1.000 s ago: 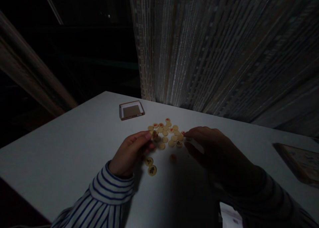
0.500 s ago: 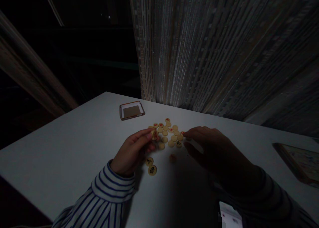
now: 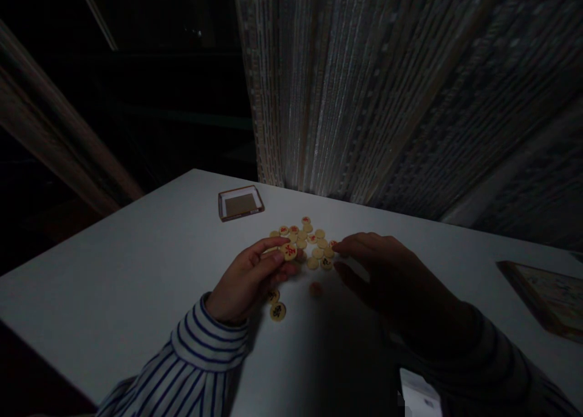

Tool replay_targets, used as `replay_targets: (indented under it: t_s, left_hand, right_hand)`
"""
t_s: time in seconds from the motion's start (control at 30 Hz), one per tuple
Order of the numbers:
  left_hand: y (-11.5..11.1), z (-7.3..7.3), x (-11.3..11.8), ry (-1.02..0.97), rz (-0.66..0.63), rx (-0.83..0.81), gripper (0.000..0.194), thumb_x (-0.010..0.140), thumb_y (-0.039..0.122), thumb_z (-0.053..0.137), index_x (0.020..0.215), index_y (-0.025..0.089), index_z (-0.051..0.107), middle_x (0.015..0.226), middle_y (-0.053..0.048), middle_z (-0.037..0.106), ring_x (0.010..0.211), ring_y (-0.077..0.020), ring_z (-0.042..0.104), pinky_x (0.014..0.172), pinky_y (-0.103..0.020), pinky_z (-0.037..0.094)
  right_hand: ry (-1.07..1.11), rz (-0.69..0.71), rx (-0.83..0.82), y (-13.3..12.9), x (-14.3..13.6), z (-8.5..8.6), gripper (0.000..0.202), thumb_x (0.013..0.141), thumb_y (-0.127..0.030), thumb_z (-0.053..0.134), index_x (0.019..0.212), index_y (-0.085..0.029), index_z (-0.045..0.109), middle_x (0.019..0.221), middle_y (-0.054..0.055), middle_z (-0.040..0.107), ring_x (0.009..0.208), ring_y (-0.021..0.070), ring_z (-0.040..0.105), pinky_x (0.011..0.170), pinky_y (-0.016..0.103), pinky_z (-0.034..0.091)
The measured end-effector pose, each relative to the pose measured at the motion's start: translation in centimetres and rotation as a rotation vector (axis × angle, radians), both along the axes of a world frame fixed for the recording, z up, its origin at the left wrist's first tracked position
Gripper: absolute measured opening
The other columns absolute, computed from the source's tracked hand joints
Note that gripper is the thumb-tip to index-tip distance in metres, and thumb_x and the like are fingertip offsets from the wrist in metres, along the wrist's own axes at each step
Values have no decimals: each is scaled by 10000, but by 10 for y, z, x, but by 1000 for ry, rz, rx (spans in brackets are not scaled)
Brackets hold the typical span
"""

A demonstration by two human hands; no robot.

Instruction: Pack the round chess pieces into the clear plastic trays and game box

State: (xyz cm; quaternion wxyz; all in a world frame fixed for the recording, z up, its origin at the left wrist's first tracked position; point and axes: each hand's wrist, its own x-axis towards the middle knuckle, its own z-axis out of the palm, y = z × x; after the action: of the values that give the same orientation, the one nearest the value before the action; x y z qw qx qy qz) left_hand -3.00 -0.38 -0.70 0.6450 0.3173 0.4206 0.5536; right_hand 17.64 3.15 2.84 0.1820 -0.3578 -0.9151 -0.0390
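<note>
White table (image 3: 136, 271) in front of me, open box (image 3: 241, 205) nr its far edge. Round pcs (image 3: 313, 263) lie bunched mid-table, 2 blk-marked ones (image 3: 277, 311) & 1 reddish one (image 3: 315, 290) closer to me; flat patterned box (image 3: 546, 292) to my R.

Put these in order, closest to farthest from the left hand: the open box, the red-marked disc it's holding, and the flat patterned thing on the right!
1. Red-marked disc: in the left hand itself.
2. Open box: beyond the hand.
3. Flat patterned thing: far right of the head view.
</note>
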Motion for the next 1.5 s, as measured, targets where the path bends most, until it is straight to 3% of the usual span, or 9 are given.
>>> replay_targets:
  t_s: [0.37, 0.67, 0.8, 1.5]
  left_hand:
    - [0, -1, 4, 3, -59, 45, 315, 619, 159, 705, 886, 162, 537, 854, -34, 680, 684, -105, 629, 625, -191, 462]
    - [1, -5, 8, 78, -21, 90, 265, 587, 141, 722, 753, 149, 516, 772, -23, 685, 622, -90, 614, 617, -203, 459]
    - [2, -7, 9, 123, -23, 91, 287, 573, 147, 724, 818, 145, 576, 752, -26, 688, 631, -102, 618, 616, -211, 467]
    - [8, -15, 1, 265, 236, 210, 182, 639, 263, 690, 727, 132, 598, 606, 1, 638, 468, -67, 535, 461, -161, 417]
  right_hand:
    - [13, 12, -20, 0, 1, 0, 210, 809, -247, 448, 949, -168, 583, 901, 78, 624, 798, 186, 555, 696, 318, 411]
    - [8, -3, -36, -1, 2, 1, 216, 805, -242, 454, 964, -170, 581, 910, 75, 621, 814, 183, 551, 712, 317, 403]
    - [5, -5, -29, 0, 2, 1, 219, 805, -245, 455, 968, -172, 582, 918, 76, 623, 817, 186, 553, 712, 320, 404]
    - [-33, -21, 62, -1, 24, 11, 290, 801, -319, 470, 1042, -186, 565, 920, 57, 626, 813, 189, 564, 707, 305, 391]
